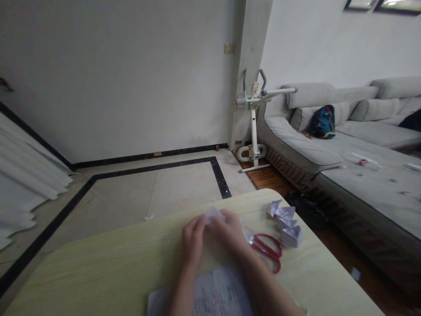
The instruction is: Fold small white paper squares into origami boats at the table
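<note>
Above the table's far part, a small piece of white paper (pixel 213 212) is gripped between my two hands; its folds are too blurred to make out. My left hand (pixel 193 233) pinches its left side. On the other side, my right hand (pixel 231 229) has its fingers closed over the paper's lower right edge. Red-handled scissors (pixel 270 251) lie just right of my right hand, their blades partly hidden. Several folded white paper pieces (pixel 287 223) sit in a row near the right edge. Beneath my forearms lies a sheet of paper with writing (pixel 219 293).
The pale wooden table (pixel 108 267) has a rounded far right corner. Beyond it on the right stand a grey sofa (pixel 371 184) holding a blue bag (pixel 324 122) and a white exercise machine (pixel 253 127). A white curtain (pixel 23 180) hangs at the left.
</note>
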